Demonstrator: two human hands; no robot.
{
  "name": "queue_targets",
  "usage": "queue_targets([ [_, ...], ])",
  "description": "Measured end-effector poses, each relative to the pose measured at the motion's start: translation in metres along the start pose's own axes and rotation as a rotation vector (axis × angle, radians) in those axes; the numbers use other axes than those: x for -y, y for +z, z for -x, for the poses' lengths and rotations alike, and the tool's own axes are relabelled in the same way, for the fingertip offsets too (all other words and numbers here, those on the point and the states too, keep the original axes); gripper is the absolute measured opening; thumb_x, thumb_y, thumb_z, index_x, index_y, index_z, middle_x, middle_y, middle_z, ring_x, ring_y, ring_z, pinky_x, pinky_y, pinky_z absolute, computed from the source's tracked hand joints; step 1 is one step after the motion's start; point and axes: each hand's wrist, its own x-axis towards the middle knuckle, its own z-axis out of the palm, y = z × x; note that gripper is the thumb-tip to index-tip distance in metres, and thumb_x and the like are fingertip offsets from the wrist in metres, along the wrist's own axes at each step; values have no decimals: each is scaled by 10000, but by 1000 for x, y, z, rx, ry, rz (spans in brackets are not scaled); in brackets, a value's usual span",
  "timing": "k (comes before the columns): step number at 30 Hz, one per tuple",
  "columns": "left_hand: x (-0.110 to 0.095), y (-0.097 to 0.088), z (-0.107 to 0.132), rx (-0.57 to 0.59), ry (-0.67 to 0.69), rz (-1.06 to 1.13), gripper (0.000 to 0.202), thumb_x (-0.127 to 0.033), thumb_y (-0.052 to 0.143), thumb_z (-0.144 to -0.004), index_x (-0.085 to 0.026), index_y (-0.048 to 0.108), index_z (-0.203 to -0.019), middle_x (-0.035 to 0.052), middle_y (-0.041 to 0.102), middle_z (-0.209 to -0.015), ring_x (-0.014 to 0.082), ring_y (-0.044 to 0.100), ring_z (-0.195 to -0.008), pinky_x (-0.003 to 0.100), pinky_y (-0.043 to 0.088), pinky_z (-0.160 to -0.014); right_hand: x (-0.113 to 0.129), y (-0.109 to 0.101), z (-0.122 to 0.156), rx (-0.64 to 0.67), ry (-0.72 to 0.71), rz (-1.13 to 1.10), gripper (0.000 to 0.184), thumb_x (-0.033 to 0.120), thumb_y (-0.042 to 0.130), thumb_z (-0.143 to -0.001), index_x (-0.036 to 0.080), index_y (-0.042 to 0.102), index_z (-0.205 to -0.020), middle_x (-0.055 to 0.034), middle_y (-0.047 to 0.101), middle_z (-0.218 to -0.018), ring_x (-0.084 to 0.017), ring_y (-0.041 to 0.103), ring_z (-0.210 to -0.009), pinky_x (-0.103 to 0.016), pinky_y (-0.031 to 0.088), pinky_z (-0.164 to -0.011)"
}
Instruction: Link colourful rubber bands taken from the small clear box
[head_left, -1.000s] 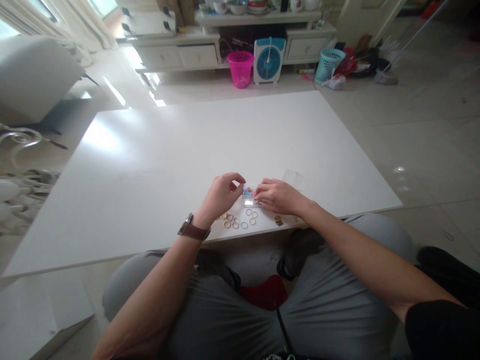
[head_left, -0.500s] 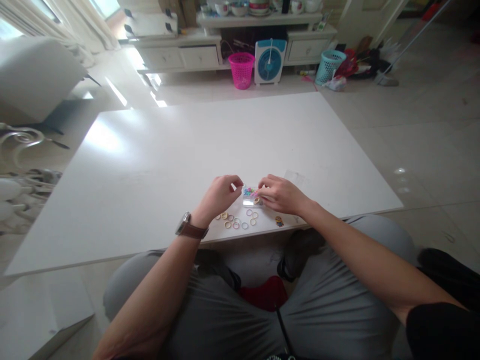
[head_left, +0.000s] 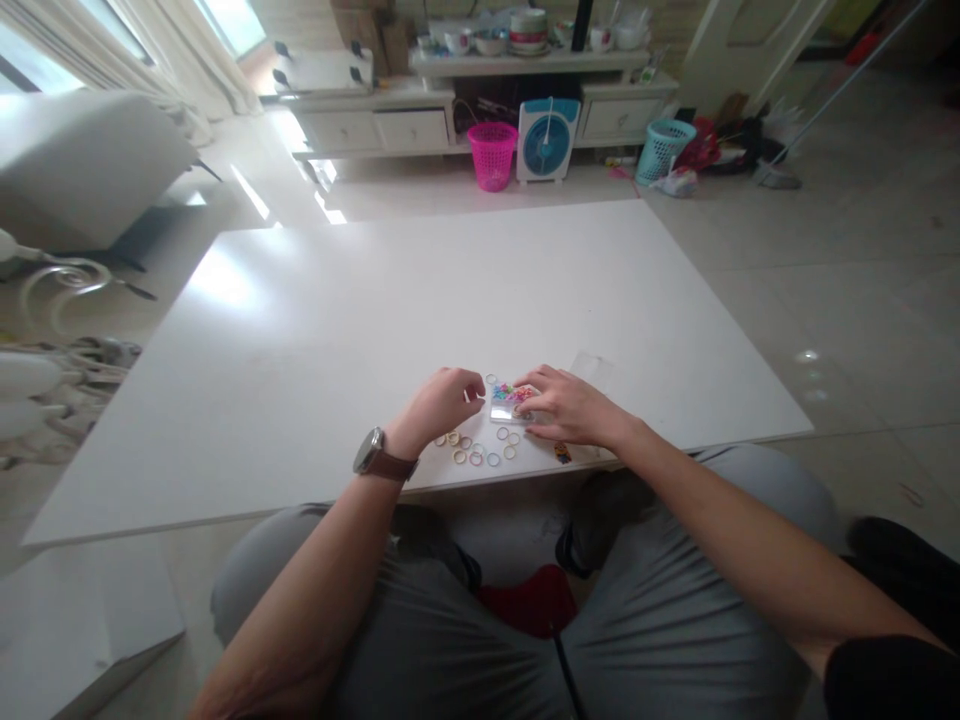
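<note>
Box (head_left: pixel 501 413) on table (head_left: pixel 450 290), by the near edge. Left hand (head_left: pixel 442 400) loosely curled just left of it; right hand (head_left: pixel 574 405) half open, fingers over its right side; can't tell if either grips anything. Rings (head_left: pixel 453 438) nearer. Light fingertips best: bumps could spill beads (head_left: pixel 504 393).

Clear box (head_left: pixel 501 412): three-o'clock end partly hidden by right hand (head_left: pixel 571 405). Coloured pieces (head_left: pixel 502 392): too small to identify, perhaps beads. Black sleeve (head_left: pixel 885 678): cut off, four o'clock.

Grey trousers (head_left: pixel 420 630), a black sleeve (head_left: pixel 885 677) and a round watch (head_left: pixel 368 450) on a brown strap (head_left: pixel 395 467) are worn.
</note>
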Motion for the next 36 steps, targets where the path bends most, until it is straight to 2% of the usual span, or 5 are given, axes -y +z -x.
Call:
queue_targets([
  [7,14,-6,4,51,-88,-82,110,-182,630,-781,-197,738,-774,50,726,-753,174,637,-666,300,492,-663,-2,-6,3,-56,63,-13,373,262,782,-825,234,702,-1187,-122,635,-1301,-314,550,-1191,-510,499,-1028],
  [13,20,18,2,-46,-6,-79,361,-138,572,-857,-211,707,-1184,93,676,-1126,200,668,-916,327,521,-852,-9,5,8,-22,199,-35,596,354,800,-805,215,585,-1344,-147,643,-1301,-329,586,-1199,-507,519,-1003],
  [18,16,32,-11,-82,3,-125,305,-152,524,-912,-230,708,-1141,86,629,-1104,223,643,-993,335,502,-882,-10,7,7,33,234,0,575,341,757,-846,230,541,-1367,-119,672,-1264,-304,608,-1184,-463,511,-1000],
  [28,21,30,-8,-33,-29,-259,220,-84,455,-913,-161,659,-887,125,607,-1015,230,596,-907,339,462,-755,0,-4,5,-14,238,47,557,325,783,-824,200,571,-1324,-132,666,-1279,-321,588,-1187,-484,495,-1005],
  [36,-16,20,-4,-181,4,260,112,-198,519,-928,-194,620,-880,34,687,-857,183,618,-800,322,478,-757,13,-13,0,-241,249,-171,171,301,659,-944,203,708,-1074,-95,741,-1063,-272,639,-1040,-450,503,-952],
])
